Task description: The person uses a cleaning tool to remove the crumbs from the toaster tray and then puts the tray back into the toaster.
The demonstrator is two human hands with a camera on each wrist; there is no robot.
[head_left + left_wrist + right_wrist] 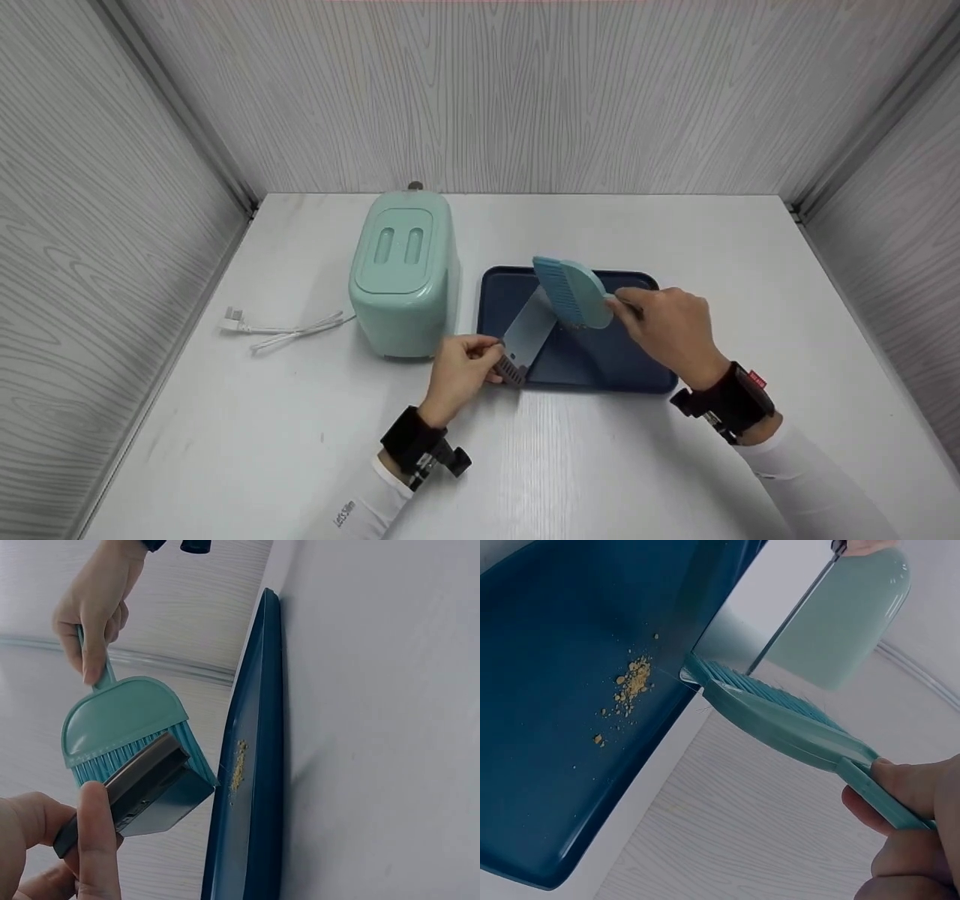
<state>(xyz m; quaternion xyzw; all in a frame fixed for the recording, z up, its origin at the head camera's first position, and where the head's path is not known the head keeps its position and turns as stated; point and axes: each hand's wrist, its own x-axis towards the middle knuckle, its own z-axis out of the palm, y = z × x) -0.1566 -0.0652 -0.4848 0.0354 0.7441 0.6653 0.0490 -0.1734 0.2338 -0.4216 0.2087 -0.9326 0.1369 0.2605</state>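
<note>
My left hand point(459, 375) pinches the dark ridged end of a metal crumb tray point(527, 332), fingers and thumb on either side of it. The crumb tray is held tilted above a dark blue tray point(630, 364). In my right hand point(673, 330) is the handle of a small mint-green brush point(591, 298). Its blue bristles point(124, 754) lie against the crumb tray's plate in the left wrist view. Yellowish crumbs point(634, 682) are scattered in a small heap on the blue tray, below the brush.
A mint-green toaster point(401, 300) with a lid on top stands left of the blue tray, close to my left hand. Its white power cord point(296, 330) lies bundled on the white table point(225, 420). Grey wood-grain panels point(525, 97) rise behind and at both sides.
</note>
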